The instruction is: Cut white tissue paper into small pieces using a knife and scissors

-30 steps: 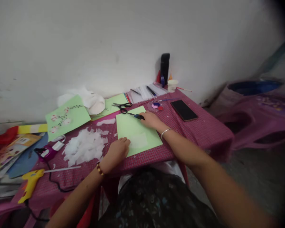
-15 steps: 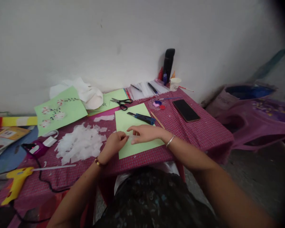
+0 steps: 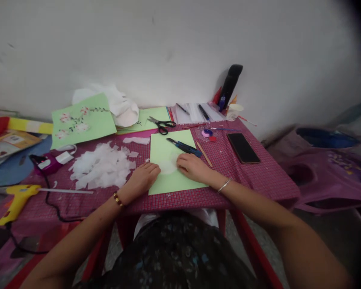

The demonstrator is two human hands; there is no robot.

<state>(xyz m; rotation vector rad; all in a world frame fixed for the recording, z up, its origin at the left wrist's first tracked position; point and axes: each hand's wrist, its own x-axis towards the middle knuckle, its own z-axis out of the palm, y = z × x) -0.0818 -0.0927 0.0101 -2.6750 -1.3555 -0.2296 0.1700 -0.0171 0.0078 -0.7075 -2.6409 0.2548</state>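
A thin whitish piece of paper (image 3: 168,165) lies over the light green sheet (image 3: 165,186), between my hands. My left hand (image 3: 142,176) rests palm down at the sheet's left edge, fingers together at the white piece's left side. On the right side of that piece, my right hand (image 3: 192,166) has its fingers curled down; whether they pinch it is hidden. A blue utility knife (image 3: 185,147) lies on the sheet just above my right hand. Left of my left hand is a pile of white paper scraps (image 3: 104,166).
Black scissors (image 3: 161,124) lie behind the sheet. A phone (image 3: 243,147) and wooden stick (image 3: 204,153) are on the right. At left are a yellow glue gun (image 3: 18,198), a purple power block (image 3: 52,160) and a green sheet with painted flowers (image 3: 83,120).
My hands have moved apart and lowered onto the green sheet, with the whitish piece now spread flat between them. The camera view has shifted slightly.
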